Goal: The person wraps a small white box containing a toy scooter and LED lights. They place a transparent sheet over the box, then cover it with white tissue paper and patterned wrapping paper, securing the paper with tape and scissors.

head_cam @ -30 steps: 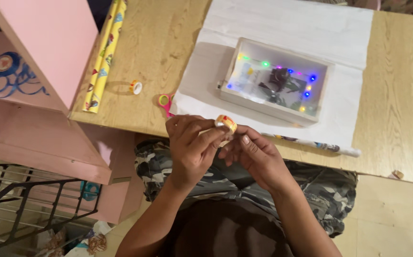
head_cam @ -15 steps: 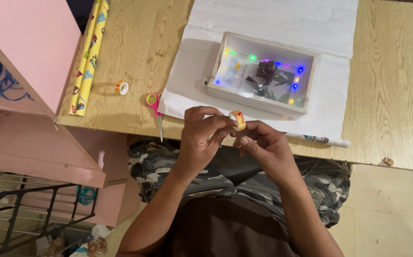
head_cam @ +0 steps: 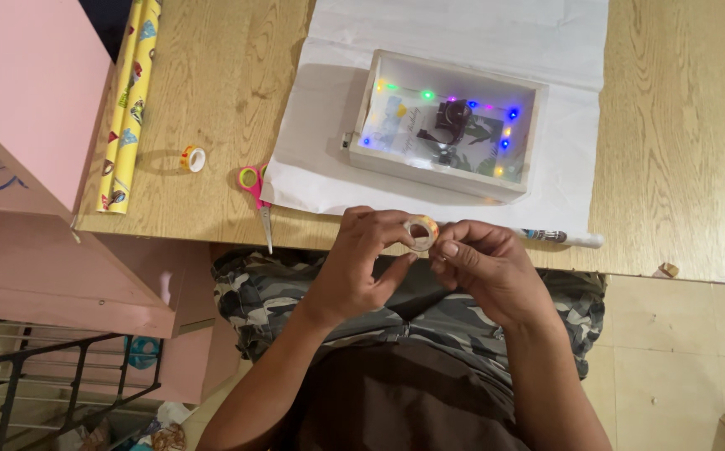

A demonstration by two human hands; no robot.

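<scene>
Just in front of the table's near edge, over the lap, the left hand (head_cam: 362, 263) curls closed around a small roll of patterned orange-and-white tape (head_cam: 421, 232), thumb and forefinger pinching its rim so the hollow core faces up toward the camera. The right hand (head_cam: 488, 267), touching the roll at its 3 o'clock side, is nearly shut, with the thumb and fingertips pressed to the roll's outer face, a grip that looks suited to picking at the loose end of the tape. At 12 o'clock from the hands, a shallow white rectangular box (head_cam: 448, 125) strung inside with small coloured lights rests on a large sheet of white paper (head_cam: 463, 33) spread over the pale wooden table (head_cam: 680, 125); the sheet lies flat under the box with margins on all sides. At 10 o'clock, near the table edge, lie scissors with pink and yellow handles (head_cam: 256, 194), blades pointing toward the person, and just beyond them a second small tape roll (head_cam: 193, 159). Farther toward 10 o'clock, a roll of yellow patterned wrapping paper (head_cam: 131, 100) lies alongside a pink cabinet (head_cam: 28, 92).
</scene>
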